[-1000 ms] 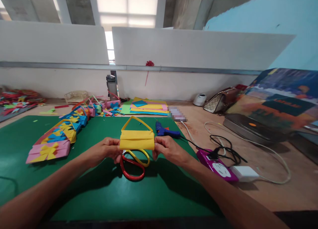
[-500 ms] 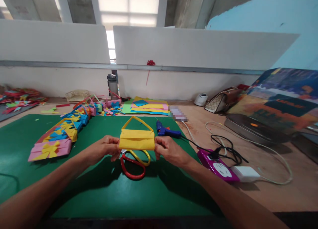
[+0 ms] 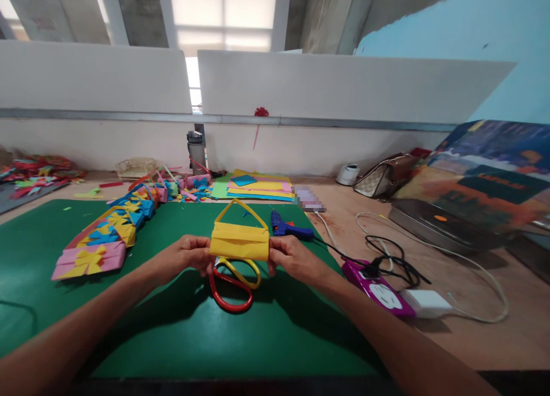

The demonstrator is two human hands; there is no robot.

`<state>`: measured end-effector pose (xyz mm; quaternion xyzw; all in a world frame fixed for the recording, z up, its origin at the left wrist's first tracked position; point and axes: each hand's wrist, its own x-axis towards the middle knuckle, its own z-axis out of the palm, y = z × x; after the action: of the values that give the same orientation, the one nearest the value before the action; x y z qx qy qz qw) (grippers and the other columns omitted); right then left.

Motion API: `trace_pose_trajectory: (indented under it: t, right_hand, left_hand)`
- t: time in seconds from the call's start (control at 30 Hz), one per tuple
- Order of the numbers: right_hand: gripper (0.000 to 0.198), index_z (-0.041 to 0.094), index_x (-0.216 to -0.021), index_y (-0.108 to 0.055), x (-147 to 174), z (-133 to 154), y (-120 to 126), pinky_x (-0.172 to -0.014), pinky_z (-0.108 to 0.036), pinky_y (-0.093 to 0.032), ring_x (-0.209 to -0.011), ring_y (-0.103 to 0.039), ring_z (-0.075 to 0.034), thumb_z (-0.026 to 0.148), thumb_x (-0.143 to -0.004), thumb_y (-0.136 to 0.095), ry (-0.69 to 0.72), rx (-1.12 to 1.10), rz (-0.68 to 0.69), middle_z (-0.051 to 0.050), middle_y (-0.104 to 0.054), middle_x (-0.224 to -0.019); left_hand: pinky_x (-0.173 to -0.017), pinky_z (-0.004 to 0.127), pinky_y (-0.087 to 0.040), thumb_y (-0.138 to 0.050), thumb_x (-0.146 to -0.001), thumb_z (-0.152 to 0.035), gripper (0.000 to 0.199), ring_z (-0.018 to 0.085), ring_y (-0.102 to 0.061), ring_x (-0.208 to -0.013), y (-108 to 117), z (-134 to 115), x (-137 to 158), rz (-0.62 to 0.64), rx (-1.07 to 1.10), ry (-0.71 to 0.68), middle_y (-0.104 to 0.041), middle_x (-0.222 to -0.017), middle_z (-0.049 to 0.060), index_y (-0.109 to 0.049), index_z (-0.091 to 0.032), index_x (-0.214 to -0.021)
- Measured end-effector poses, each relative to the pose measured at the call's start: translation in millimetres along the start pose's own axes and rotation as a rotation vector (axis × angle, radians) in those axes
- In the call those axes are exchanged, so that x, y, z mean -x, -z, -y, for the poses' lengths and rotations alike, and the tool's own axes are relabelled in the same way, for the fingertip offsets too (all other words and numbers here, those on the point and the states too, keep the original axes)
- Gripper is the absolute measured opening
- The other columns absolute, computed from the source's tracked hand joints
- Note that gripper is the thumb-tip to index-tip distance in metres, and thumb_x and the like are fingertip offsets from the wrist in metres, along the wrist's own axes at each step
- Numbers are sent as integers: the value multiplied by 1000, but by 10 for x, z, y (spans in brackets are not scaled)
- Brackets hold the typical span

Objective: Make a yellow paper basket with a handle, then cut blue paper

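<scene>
A small yellow paper handbag [image 3: 239, 242] with a thin strap standing up in a peak is held between my two hands. My left hand [image 3: 194, 253] pinches its left side, and my right hand [image 3: 284, 253] pinches the right side. Directly below the bag lie scissors [image 3: 232, 307] with one red and one yellow handle loop; their blades are mostly hidden behind the bag. To the right, a blue glue gun [image 3: 290, 228] rests on the green mat [image 3: 240, 350]. At the left stands a row of finished-looking paper bags, the nearest one a pink bag [image 3: 114, 257] with a yellow bow.
Coloured sheets [image 3: 262, 187] are stacked at the back, near a grey bottle [image 3: 196, 155] and paper scraps [image 3: 195, 191]. On the right are a purple power strip [image 3: 380, 290], a white plug adapter [image 3: 425, 302], tangled cables [image 3: 401, 258] and a dark case [image 3: 433, 224].
The yellow handbag has shifted slightly right and its left end now sits a little higher relative to the right. Both hands keep their hold on it.
</scene>
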<state>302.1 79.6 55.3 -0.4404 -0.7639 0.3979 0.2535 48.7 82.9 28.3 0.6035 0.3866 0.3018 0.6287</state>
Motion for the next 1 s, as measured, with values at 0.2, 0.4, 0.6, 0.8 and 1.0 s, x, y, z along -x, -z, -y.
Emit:
trace_pose_trajectory:
  t: [0.2, 0.4, 0.6, 0.8, 1.0]
  right_hand:
    - [21, 17, -57, -52, -9, -26, 4, -53, -21, -36, -53, -52, -11, 18, -76, -43, 24, 3, 27, 1, -62, -54]
    - [21, 17, -59, -51, -20, -37, 5, -56, -22, -36, -55, -52, -12, 13, -76, -40, 73, 151, -2, 0, -61, -57]
    - [16, 17, -67, -50, -13, -85, -26, -53, -22, -31, -55, -48, -12, 7, -75, -39, 191, 399, -61, 0, -56, -61]
    - [17, 18, -67, -48, -13, -112, -52, -51, -21, -29, -52, -46, -10, 5, -76, -40, 276, 481, -54, 1, -52, -58]
    - [18, 17, -67, -46, -37, -123, -67, -52, -20, -31, -53, -48, -11, 5, -78, -38, 368, 482, 20, 0, -53, -58]
  left_hand:
    - [-62, 27, -49, -62, -73, -43, 41, 16, -61, -70, -27, 63, -50, -97, 263, -67, -64, -86, 7, -53, -16, -102]
    - [-59, 29, -53, -66, -67, -49, 58, 20, -63, -75, -74, 95, -29, -45, 308, -112, -64, -95, 10, -47, -18, -112]
    - [-46, 30, -52, -45, -73, -65, 58, 27, -66, -72, -157, 24, 19, 189, 572, 120, -65, -91, 12, -49, -18, -106]
    - [-48, 34, -53, -45, -79, -51, 48, 30, -66, -76, -169, 121, -27, 365, 697, 196, -65, -96, 17, -47, -15, -110]
    - [-49, 33, -55, -41, -81, -55, 57, 26, -66, -75, -265, 189, -60, 563, 670, 242, -65, -96, 15, -45, -11, -118]
